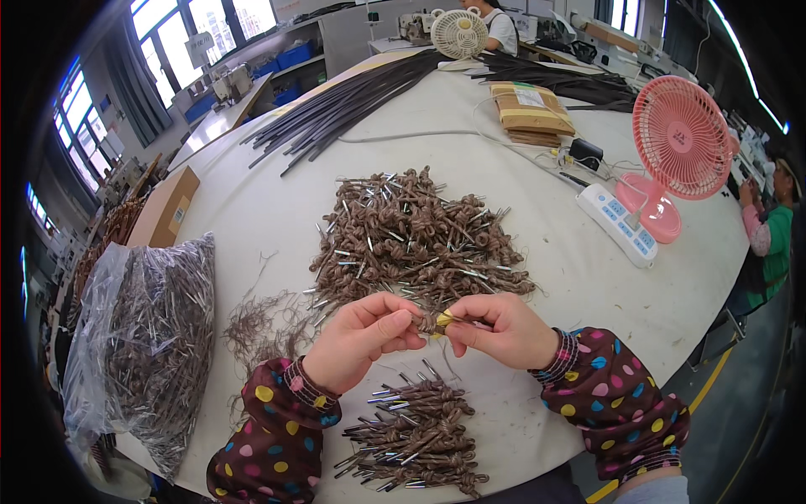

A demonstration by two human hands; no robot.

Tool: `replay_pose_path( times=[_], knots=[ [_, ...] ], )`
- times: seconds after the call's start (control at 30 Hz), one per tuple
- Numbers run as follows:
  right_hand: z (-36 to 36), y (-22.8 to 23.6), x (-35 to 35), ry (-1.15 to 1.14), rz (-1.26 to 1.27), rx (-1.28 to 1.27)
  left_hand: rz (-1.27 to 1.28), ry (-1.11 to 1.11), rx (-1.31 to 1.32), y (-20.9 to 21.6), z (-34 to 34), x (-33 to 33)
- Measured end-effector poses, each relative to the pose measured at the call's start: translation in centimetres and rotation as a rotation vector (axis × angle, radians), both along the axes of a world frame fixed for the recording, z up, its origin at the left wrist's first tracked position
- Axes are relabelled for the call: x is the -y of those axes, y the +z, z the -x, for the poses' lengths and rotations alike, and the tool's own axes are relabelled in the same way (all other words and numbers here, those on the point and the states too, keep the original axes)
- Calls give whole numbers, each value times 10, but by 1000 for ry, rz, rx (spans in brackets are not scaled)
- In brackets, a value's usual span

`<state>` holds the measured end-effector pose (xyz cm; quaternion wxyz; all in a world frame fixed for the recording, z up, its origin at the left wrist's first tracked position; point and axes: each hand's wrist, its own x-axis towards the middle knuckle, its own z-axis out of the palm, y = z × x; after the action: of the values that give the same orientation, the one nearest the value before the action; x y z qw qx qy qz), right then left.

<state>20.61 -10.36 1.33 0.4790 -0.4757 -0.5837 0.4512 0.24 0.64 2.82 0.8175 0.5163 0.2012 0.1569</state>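
My left hand (366, 340) pinches a knotted brown cord (426, 322) between thumb and fingertips, in front of a big pile. At the other side of that knot, my right hand (502, 331) is closed in a pinch on a small yellow thing (443, 319), whose kind I cannot make out. Just beyond both hands lies the heap of knotted brown cords (411, 231) with shiny metal tips. Nearer to me, between my forearms, a smaller stack of the same cords (416, 437) lies with its tips mostly toward the left.
Loose thread scraps (269, 328) lie left of the heap, beside a clear plastic bag (143, 344) full of cords. At right stand a white power strip (617, 225) and a pink fan (682, 139). Farther back are dark strips (353, 105) and a brown packet (531, 109).
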Motion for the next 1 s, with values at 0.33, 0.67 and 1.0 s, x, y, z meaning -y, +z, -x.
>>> replay_pose_path(
  times=[0.33, 0.67, 1.0],
  knots=[
    [15, 5, 4, -330, -41, 276, -189, 184, -110, 1, -11, 11],
    [23, 6, 7, -469, -245, 530, -248, 345, -59, -10, -17, 21],
    [21, -6, 3, -507, -322, 449, -388, -208, -356, -4, -9, 18]
  ],
)
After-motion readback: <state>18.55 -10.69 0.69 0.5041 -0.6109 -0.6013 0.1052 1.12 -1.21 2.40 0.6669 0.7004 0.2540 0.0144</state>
